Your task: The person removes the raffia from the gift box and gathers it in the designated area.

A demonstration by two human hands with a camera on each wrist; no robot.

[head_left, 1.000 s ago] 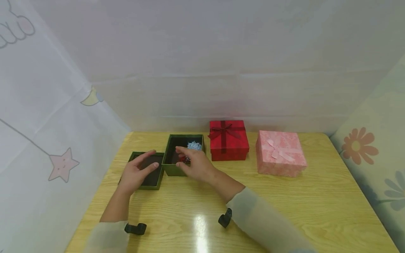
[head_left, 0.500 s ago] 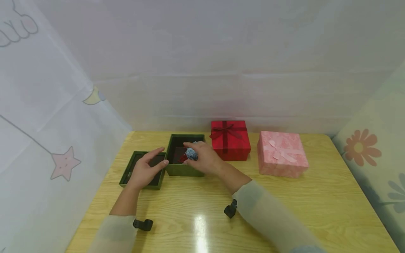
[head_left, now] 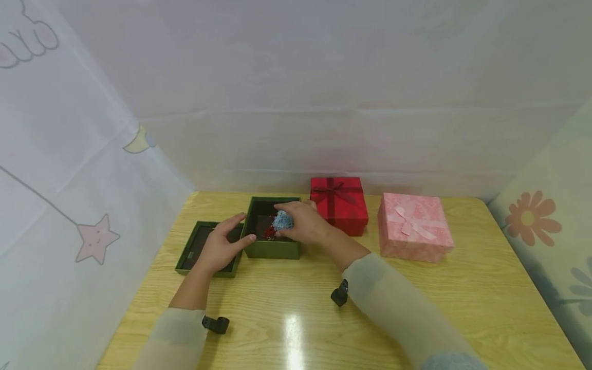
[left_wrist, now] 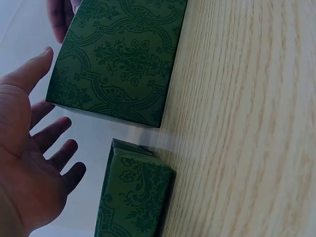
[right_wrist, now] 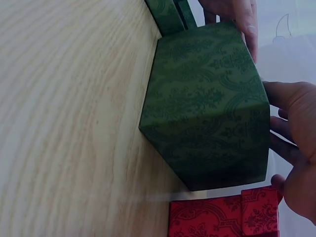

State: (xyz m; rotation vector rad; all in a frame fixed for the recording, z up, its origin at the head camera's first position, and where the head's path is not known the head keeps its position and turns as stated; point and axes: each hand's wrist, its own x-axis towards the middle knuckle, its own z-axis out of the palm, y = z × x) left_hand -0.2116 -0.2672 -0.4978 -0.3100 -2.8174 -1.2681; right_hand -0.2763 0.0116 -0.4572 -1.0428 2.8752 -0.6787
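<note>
A dark green patterned gift box (head_left: 272,250) stands uncovered on the table, with its lid (head_left: 198,246) lying inner side up at its left. Inside the box are a light-blue crinkly bundle (head_left: 283,220) and some dark red material (head_left: 270,233). My right hand (head_left: 305,222) reaches over the box's right side, thumb and index finger on either side of the blue bundle; its other fingers are partly hidden. Above the lid, my left hand (head_left: 223,249) is spread, holding nothing, its thumb close to the box's left rim. In the left wrist view, that thumb sits apart from the green wall.
A red gift box (head_left: 339,205) with a dark ribbon bow stands right of the green one. Farther right is a pink gift box (head_left: 413,226) with a pink bow. Behind the wooden table (head_left: 416,303) hangs a pale cloth (head_left: 324,92).
My right hand has dipped over the box, closed in around the blue bundle, then edged right; the bundle has shifted slightly toward the front. My left hand has moved right toward the box's left rim.
</note>
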